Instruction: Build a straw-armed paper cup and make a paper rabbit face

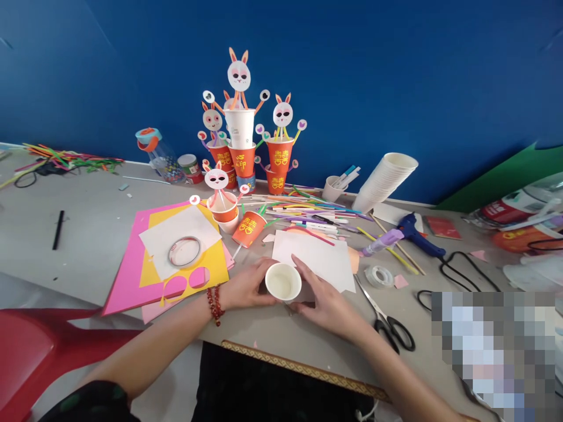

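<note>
Fingers (pixel 266 300) of the left hand (pixel 246 287) and right hand (pixel 325 302) are curving around a white cup (pixel 283 282), holding it from opposite sides. This cup is sitting directly between the hands, neither being clearly nearer; its long axis is running roughly upright, with the open mouth facing up. Whether its base is touching the worktop (pixel 272 333) is not showing. Scissors (pixel 382 315) are lying to the right of the right hand, tips pointing away. Just beyond the cup, a white sheet (pixel 316 252) is lying flat; pink paper (pixel 125 275) is spreading to the left. Farther back, rabbit cups (pixel 280 155) are standing near a blue wall (pixel 352 88), and a cup stack (pixel 385 181) is leaning rightward.
</note>
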`<control>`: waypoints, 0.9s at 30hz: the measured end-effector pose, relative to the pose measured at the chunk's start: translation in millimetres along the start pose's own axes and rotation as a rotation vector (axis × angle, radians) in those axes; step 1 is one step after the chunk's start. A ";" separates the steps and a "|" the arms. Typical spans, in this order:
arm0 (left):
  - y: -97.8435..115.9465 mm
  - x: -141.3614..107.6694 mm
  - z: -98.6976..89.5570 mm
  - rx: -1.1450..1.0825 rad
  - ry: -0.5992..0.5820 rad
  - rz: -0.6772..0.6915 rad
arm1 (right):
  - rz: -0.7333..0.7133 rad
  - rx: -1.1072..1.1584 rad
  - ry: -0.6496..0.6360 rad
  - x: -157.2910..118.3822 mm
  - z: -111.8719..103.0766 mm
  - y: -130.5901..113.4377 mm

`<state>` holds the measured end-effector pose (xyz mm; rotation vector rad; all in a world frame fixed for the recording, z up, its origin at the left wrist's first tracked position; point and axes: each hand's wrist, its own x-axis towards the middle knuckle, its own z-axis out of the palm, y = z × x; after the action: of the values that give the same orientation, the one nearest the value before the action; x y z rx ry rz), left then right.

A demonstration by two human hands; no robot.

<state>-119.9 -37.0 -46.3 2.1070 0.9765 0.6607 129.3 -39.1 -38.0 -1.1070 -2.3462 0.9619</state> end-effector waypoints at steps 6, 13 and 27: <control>1.9 0.4 0.0 -0.006 0.017 -0.005 | 0.006 -0.002 0.005 -0.3 -0.6 1.1; -1.6 -0.6 0.6 0.007 -0.001 -0.008 | -0.014 0.006 0.007 0.0 -3.6 -1.4; -1.5 -2.2 4.3 0.023 0.022 -0.025 | -0.217 -0.210 0.090 2.9 -3.3 -42.5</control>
<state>-118.8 -39.7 -50.4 2.1078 1.0255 0.6637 106.9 -54.9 -5.2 -0.9225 -2.4723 0.5892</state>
